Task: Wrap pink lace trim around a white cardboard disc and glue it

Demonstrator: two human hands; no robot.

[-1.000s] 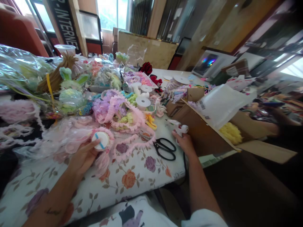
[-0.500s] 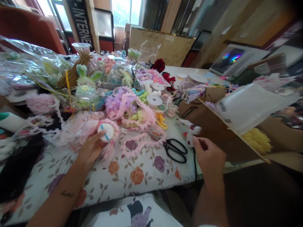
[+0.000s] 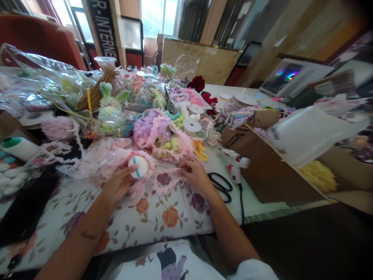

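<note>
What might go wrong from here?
1. The right hand is at the pink ruffled trim, which lies close to the heaped craft supplies; a tug might snag it there.
2. Black-handled scissors lie beside the right wrist, blades hidden from view; the wrist could knock them.
3. The glue gun's cord runs toward the table's near edge; if caught, it could drag the glue gun. Whether it's hot can't be seen.

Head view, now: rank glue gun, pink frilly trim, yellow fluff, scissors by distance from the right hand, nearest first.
From the right hand:
1. Pink frilly trim: at its fingertips.
2. Scissors: just right of the wrist, partly hidden behind it.
3. Glue gun: beyond the scissors, farther right.
4. Yellow fluff: far right, in the cardboard box.
</note>
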